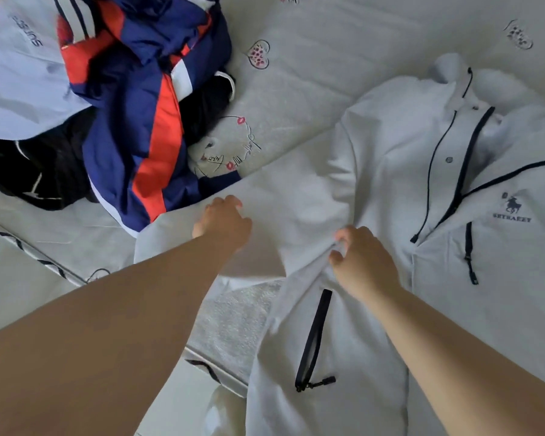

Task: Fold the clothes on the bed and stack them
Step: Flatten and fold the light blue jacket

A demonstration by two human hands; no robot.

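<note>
Bed, pale printed cover, carries everything. Jacket, white with dark zips, lies face up across its right half, front part open. Pile of unfolded clothes sits upper left, well apart from the jacket body. Sleeve stretches left toward the pile. Left hand grips the sleeve near its end; right hand pinches fabric by the armpit. Step judged: first fold, sleeve in. Next move calls for carrying the sleeve across the chest, flat.

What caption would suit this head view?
Both hands, left and right, grip a white jacket on the bed, beside unfolded clothes.
</note>
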